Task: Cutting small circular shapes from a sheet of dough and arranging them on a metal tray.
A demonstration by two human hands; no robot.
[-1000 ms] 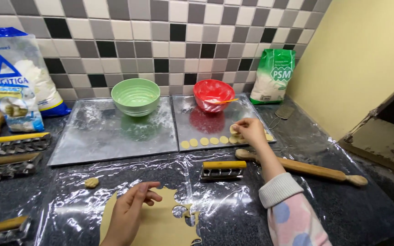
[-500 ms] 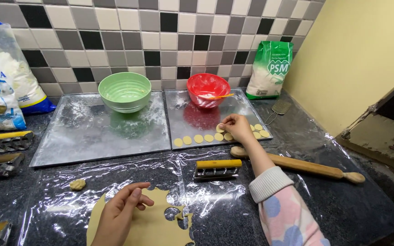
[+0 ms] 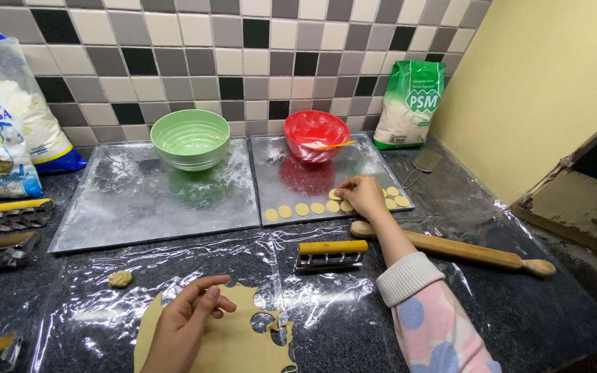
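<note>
My right hand [image 3: 363,195] reaches over the right metal baking tray [image 3: 298,185] and its fingertips rest on a small round dough disc [image 3: 335,195] above a row of several discs [image 3: 303,209] along the tray's front edge. My left hand [image 3: 186,327] lies on the rolled-out dough sheet [image 3: 236,342] at the front, fingers loosely curled, holding nothing that I can see. Round holes are cut into the sheet beside that hand.
A green bowl [image 3: 191,138] stands on the left tray [image 3: 139,200], a red bowl [image 3: 316,135] with a spoon on the right one. A rolling pin [image 3: 464,250], a yellow-handled cutter [image 3: 331,253], more cutters [image 3: 5,217] at left, a dough lump [image 3: 120,279] and flour bags [image 3: 408,103] surround them.
My right hand has drawn left along the tray's row of discs and now sets a disc above the row. The left hand stays on the dough sheet.
</note>
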